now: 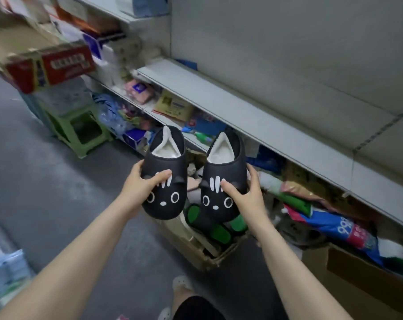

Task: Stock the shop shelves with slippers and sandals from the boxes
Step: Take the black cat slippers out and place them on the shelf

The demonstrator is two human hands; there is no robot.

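Grey shop shelving ran along the right of the aisle, and a long grey shelf (242,107) crossed above a lower tier crammed with packets (311,204). Both black cat-faced slippers were held in mid-air over the cardboard box (196,252) on the floor (34,169), below the shelf's front edge. The left hand (138,183) gripped the left slipper (166,204) with its thumb across the top and fingers curled beneath. The right hand (244,192) clamped the right slipper (215,204) the same way.

Doing this step well probably meant lifting the pair level, heels first, over the front edge, then setting them side by side with the faces turned towards the aisle. Plain board showed behind that edge, so room looked ample. The edge itself was the likely snag for the soles. A green stool (80,125) stood well apart on the left.
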